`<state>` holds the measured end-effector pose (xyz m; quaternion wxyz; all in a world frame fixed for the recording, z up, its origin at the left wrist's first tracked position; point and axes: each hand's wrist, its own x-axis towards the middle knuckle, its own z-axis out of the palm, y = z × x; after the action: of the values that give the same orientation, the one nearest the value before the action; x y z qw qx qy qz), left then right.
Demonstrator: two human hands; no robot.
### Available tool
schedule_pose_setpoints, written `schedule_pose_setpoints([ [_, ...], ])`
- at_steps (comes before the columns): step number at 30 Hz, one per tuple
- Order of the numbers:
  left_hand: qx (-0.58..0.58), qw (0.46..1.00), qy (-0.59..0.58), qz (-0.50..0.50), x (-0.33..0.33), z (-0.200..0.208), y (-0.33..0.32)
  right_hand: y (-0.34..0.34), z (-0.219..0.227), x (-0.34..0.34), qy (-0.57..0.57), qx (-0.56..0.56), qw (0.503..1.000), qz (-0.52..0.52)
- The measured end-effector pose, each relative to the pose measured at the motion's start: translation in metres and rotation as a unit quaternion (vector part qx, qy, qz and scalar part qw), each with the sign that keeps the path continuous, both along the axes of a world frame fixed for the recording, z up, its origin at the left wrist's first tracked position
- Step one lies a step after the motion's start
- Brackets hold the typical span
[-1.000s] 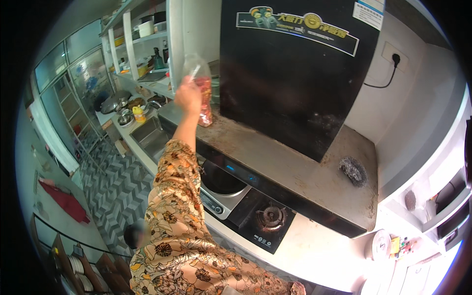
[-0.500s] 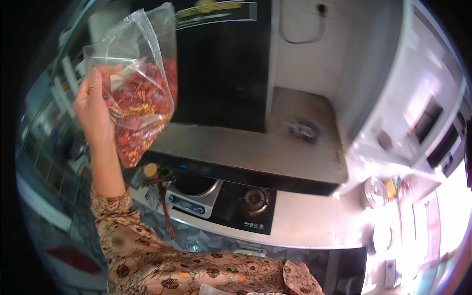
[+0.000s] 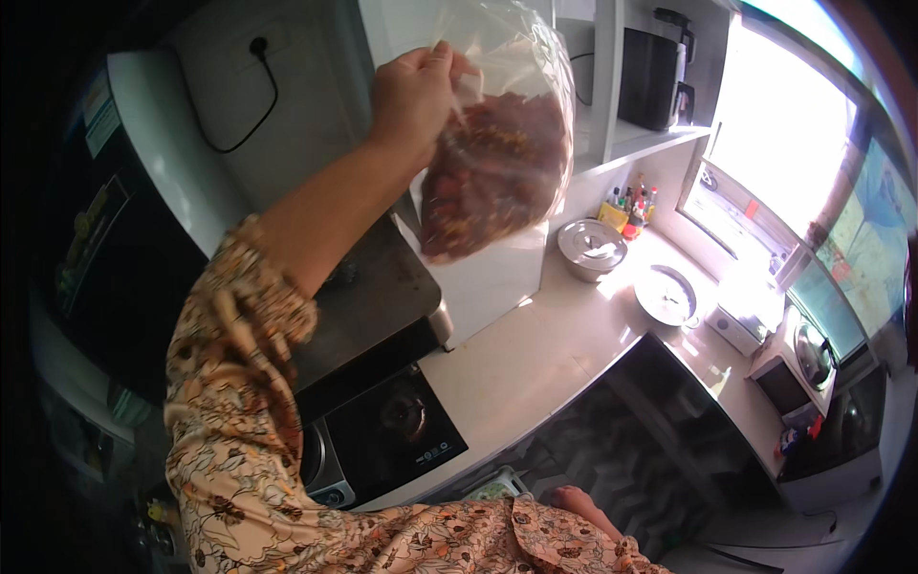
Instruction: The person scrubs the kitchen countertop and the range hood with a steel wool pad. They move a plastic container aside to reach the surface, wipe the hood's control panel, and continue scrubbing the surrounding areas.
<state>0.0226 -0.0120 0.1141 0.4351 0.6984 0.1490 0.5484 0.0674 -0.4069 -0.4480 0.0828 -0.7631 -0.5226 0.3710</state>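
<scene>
High in front of me, my left hand (image 3: pixel 416 91) is closed on the upper left edge of a clear plastic bag (image 3: pixel 535 57). The bag hangs down and holds dried red chilies (image 3: pixel 497 172) mixed with yellow bits that look like seeds. My left arm stretches up across the hob and range hood, its flowered sleeve pushed up around the elbow. Low down beside my body is my right hand (image 3: pixel 569 497), small in the picture; its fingers are too unclear to read.
A range hood (image 3: pixel 382 297) juts out above a black hob (image 3: pixel 402 416). On the light counter (image 3: pixel 535 349) stand a lidded steel pot (image 3: pixel 591 247), a round metal basin (image 3: pixel 666 295) and several sauce bottles (image 3: pixel 636 201). A white appliance (image 3: pixel 794 373) sits by the bright window.
The view has swung right, bringing the window, shelves and counter corner in. My left hand has carried the bag rightward, away from the hood's front. My right hand has come into view.
</scene>
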Motion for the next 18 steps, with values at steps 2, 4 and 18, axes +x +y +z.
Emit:
schedule_pose_setpoints([
  [2, 0.012, 0.987, 0.008, 0.160, 0.046, -0.004, 0.011, -0.032, -0.044, 0.002, -0.002, 0.032, 0.999, 0.001],
  [4, 0.002, 0.969, -0.013, 0.247, 0.073, -0.014, 0.028, -0.055, -0.024, -0.005, 0.035, -0.014, 0.995, -0.088],
  [18, -0.237, 0.872, -0.006, 0.427, 0.116, -0.064, 0.088, -0.075, -0.023, -0.002, 0.068, -0.115, 0.975, -0.176],
])
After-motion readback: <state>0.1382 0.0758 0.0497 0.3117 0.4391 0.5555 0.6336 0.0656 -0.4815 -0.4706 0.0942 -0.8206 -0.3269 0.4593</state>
